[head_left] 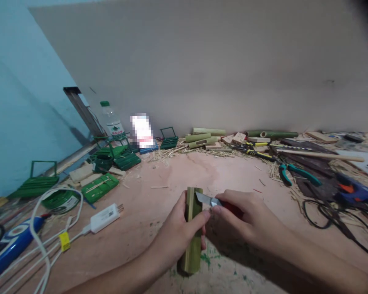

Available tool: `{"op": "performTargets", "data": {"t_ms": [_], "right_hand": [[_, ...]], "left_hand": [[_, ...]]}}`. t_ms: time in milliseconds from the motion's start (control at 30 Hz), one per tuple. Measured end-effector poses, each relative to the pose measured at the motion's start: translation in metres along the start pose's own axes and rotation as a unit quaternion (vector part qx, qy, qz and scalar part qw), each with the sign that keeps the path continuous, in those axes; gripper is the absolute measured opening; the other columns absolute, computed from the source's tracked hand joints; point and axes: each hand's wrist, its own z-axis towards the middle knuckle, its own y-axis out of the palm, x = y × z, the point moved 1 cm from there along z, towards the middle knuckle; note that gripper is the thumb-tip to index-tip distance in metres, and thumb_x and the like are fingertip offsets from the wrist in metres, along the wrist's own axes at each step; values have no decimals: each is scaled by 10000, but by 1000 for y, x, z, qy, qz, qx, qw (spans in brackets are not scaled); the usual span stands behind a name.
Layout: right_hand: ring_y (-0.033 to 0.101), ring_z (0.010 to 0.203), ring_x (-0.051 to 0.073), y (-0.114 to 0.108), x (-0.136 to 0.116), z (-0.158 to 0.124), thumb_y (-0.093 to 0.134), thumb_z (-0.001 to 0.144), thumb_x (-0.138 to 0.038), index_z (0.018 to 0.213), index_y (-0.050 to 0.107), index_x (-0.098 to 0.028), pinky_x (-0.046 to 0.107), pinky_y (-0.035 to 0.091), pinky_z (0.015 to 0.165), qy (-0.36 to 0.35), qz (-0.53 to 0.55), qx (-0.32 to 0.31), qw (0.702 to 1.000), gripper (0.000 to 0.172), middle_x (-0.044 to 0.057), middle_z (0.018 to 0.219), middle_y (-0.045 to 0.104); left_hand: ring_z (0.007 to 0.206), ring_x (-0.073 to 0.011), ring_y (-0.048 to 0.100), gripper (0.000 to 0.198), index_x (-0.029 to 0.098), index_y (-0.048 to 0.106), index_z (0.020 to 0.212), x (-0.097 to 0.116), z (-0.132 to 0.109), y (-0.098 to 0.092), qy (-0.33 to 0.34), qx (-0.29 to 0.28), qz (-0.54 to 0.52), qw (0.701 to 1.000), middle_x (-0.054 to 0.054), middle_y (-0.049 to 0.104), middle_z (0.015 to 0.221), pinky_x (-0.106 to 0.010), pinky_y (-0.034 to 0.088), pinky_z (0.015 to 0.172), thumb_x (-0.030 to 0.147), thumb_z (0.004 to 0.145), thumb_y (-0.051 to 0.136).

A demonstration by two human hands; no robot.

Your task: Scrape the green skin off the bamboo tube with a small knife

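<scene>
My left hand is wrapped around a green bamboo section that stands tilted on the pinkish worktable. My right hand is closed on a knife with a red handle. The knife blade rests against the upper end of the bamboo, and my left thumb presses near the blade's back. Both forearms come in from the bottom edge.
Cut bamboo pieces and tools lie along the back wall. Teal pliers, a blue glue gun and black cables sit right. A white power adapter, green bamboo parts and a water bottle sit left.
</scene>
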Motion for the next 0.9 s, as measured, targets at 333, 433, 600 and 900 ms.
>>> {"op": "performTargets", "data": {"t_ms": [333,433,600,900], "right_hand": [[593,701,152,6,-1,-6,479,1095,-381,891,647,-187,266,432,662,-26,-6,-36,999,327,27,786,656],[595,706,153,6,0,-5,483,1093,-374,906,657,-183,269,438,672,-31,-17,-34,999,319,30,792,657],[584,690,152,5,2,-2,480,1090,-383,889,655,-177,269,436,655,-32,-19,-21,999,337,34,780,654],[631,762,173,2,2,0,464,1096,-372,1037,713,-161,284,465,709,-31,-7,-54,998,331,60,870,705]], "left_hand": [[469,-117,595,393,232,470,1123,-6,-7,3,-1,-23,13,1000,53,583,719,-222,516,452,434,898,721],[454,-120,588,436,232,458,1133,-6,-6,5,-6,-24,13,1000,60,575,691,-220,515,439,440,872,739],[448,-124,594,433,235,453,1099,-2,-4,5,6,-18,8,1000,58,583,691,-224,519,428,439,851,744],[438,-111,584,447,226,451,1094,-2,-3,2,12,-17,13,1000,66,594,684,-214,511,424,399,832,769]]}}
